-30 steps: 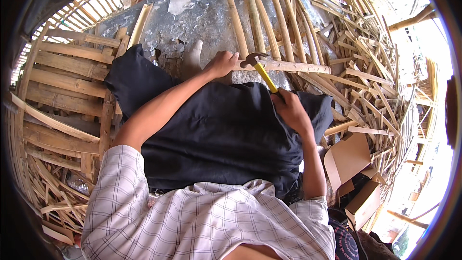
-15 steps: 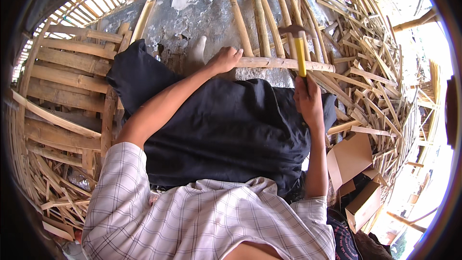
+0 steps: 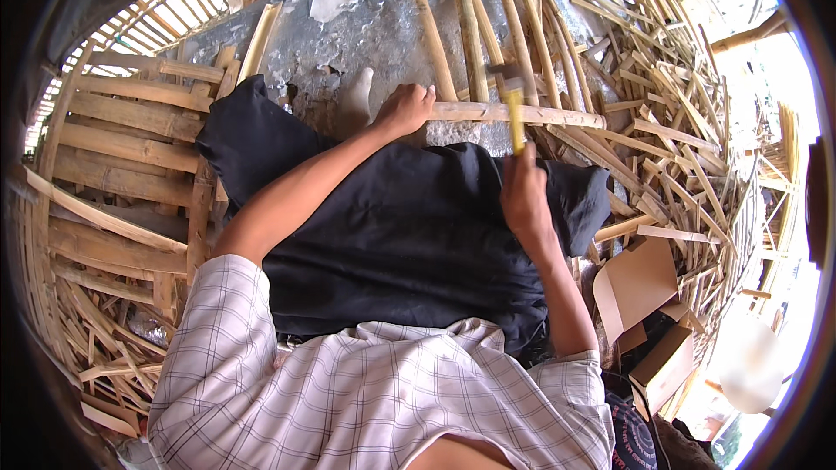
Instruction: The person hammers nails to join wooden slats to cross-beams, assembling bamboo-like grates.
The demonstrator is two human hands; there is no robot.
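My left hand [image 3: 403, 110] presses down on the near end of a bamboo strip [image 3: 522, 114] lying crosswise over several upright bamboo slats [image 3: 470, 26] on a grey slab [image 3: 366, 30]. My right hand [image 3: 524, 196] grips the yellow handle of a hammer [image 3: 514, 109], whose head sits just above the crosswise strip, right of my left hand. My lap is covered by black trousers [image 3: 409, 235], and my checked shirt fills the lower part of the view.
Flat bamboo planks [image 3: 131, 135] are stacked at the left. Heaps of split bamboo strips [image 3: 679, 113] crowd the right and lower left. Open cardboard boxes [image 3: 649, 305] lie at the lower right.
My right hand swung the hammer up and to the right, then brought it back down toward the crosswise strip. My left hand has kept its hold on the strip.
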